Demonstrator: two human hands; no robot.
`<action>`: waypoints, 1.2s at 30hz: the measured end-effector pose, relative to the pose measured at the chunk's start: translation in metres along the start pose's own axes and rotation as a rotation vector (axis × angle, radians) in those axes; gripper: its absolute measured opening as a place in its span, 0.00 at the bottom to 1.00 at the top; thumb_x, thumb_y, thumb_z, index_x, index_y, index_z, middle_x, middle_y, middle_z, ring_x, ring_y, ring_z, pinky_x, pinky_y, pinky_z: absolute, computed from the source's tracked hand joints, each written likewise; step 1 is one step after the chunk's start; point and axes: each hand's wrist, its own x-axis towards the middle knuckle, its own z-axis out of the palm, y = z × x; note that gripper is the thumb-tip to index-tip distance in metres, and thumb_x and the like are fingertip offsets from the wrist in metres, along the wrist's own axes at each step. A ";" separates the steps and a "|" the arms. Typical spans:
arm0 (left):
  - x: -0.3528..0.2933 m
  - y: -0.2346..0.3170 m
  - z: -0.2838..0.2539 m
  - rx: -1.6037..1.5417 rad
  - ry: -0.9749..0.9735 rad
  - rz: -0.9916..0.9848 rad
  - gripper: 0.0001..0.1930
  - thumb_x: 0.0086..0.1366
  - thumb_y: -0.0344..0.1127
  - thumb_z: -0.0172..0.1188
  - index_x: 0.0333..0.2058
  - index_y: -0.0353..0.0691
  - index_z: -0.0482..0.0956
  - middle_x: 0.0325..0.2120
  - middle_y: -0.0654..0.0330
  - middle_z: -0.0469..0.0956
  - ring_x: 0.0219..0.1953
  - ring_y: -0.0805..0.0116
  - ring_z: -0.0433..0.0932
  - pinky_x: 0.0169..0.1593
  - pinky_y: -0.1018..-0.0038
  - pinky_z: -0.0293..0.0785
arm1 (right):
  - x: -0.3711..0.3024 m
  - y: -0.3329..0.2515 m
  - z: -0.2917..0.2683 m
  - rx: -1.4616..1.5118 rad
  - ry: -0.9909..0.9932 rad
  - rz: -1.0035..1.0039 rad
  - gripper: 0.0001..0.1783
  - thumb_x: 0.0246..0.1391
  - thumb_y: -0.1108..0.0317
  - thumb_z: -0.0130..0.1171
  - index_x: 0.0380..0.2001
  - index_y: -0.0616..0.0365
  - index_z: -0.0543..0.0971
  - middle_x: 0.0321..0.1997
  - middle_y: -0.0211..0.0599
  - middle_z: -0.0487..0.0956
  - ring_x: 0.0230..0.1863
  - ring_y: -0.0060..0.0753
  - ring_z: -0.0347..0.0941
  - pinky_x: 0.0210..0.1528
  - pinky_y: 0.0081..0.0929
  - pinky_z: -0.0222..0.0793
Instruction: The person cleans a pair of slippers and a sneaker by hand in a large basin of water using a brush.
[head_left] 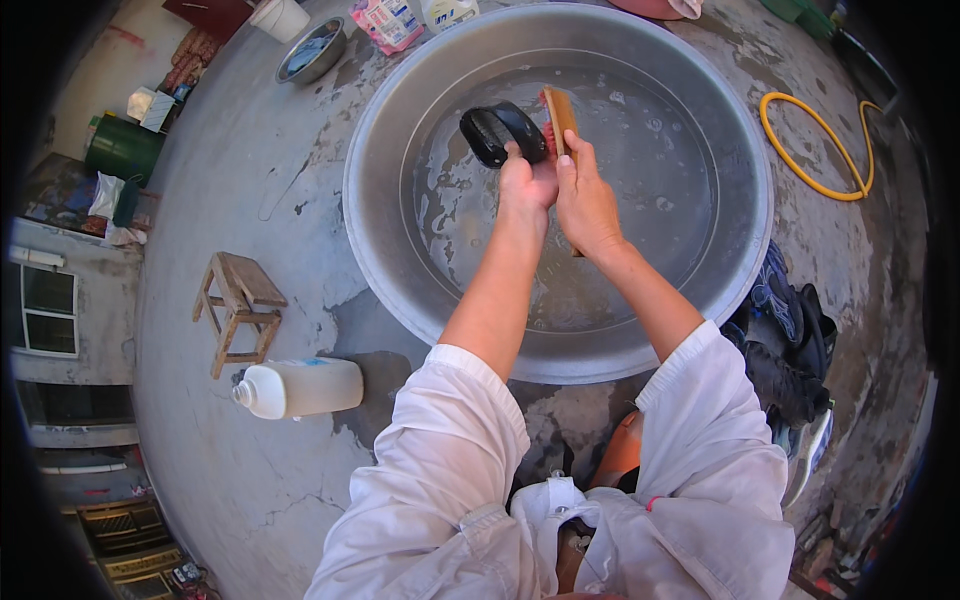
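Note:
My left hand [527, 184] grips a black slipper [486, 146] from below, its fingers mostly hidden behind it. A wooden scrub brush [563, 112] with red bristles is held upright in my right hand [588, 203], fingers wrapped round its back. The bristles face the slipper and seem to touch its right edge. Both hands are over a large grey metal basin [385, 270], which contains cloudy water with some foam [640, 180].
Left of the basin are a small wooden stool [240, 285] and a white jug [305, 388] lying on its side. Several dark shoes [785, 375] are piled at the right. Beyond lie a yellow hose [815, 115], a metal bowl [312, 52] and a pink package [386, 24].

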 end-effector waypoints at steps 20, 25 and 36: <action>-0.046 -0.009 0.004 0.313 0.124 -0.024 0.18 0.64 0.46 0.44 0.42 0.37 0.70 0.34 0.51 0.73 0.48 0.53 0.67 0.55 0.45 0.56 | 0.021 0.113 -0.034 -0.422 -0.016 0.427 0.24 0.56 0.55 0.37 0.55 0.51 0.58 0.42 0.48 0.75 0.47 0.48 0.70 0.46 0.39 0.64; -0.041 0.014 -0.025 0.513 0.160 0.084 0.18 0.62 0.38 0.47 0.48 0.33 0.66 0.45 0.49 0.71 0.49 0.54 0.69 0.54 0.59 0.62 | 0.014 0.168 -0.030 -0.473 -0.346 0.628 0.24 0.53 0.57 0.44 0.52 0.55 0.63 0.42 0.44 0.75 0.42 0.38 0.71 0.43 0.33 0.64; -0.038 0.018 -0.040 0.723 0.355 0.185 0.21 0.55 0.41 0.59 0.43 0.35 0.70 0.36 0.55 0.75 0.36 0.64 0.76 0.41 0.69 0.73 | 0.009 0.061 -0.049 0.199 -0.022 0.181 0.25 0.56 0.58 0.43 0.56 0.53 0.60 0.44 0.43 0.72 0.44 0.35 0.68 0.47 0.29 0.62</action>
